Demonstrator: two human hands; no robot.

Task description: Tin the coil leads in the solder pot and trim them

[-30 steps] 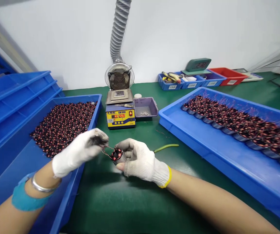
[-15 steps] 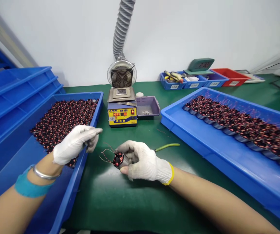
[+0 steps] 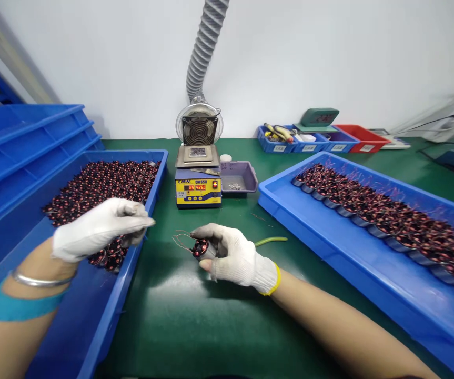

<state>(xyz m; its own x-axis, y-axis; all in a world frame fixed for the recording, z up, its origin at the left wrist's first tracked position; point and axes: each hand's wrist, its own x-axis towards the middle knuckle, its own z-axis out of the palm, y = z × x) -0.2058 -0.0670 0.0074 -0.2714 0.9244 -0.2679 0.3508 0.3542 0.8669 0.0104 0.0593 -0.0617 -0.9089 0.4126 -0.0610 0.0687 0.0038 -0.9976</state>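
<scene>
My right hand (image 3: 230, 255), in a white glove with a yellow cuff, grips a small motor stator (image 3: 201, 248) by its grey metal side above the green table. Its black and copper-wound end faces left, and thin loose wires (image 3: 181, 239) stick out from it. My left hand (image 3: 110, 223), also gloved in white, hovers over the near rim of the left blue tray (image 3: 126, 273), apart from the stator. Its fingertips are pinched together; whatever may be between them is too small to make out. Behind my right hand lies a tool with a green handle (image 3: 272, 240).
Many wound stators (image 3: 104, 184) fill the left tray's far part. Rows of them (image 3: 369, 210) stand in the right blue tray (image 3: 309, 216). Between the trays sit a yellow-fronted solder pot (image 3: 198, 192) under a grey duct (image 3: 207, 47) and a purple bin (image 3: 242, 184). Small bins (image 3: 278, 145) line the back.
My left hand has drawn back to the left, away from the stator. My right hand, still holding it, has shifted slightly right and up. The camera view has turned a little.
</scene>
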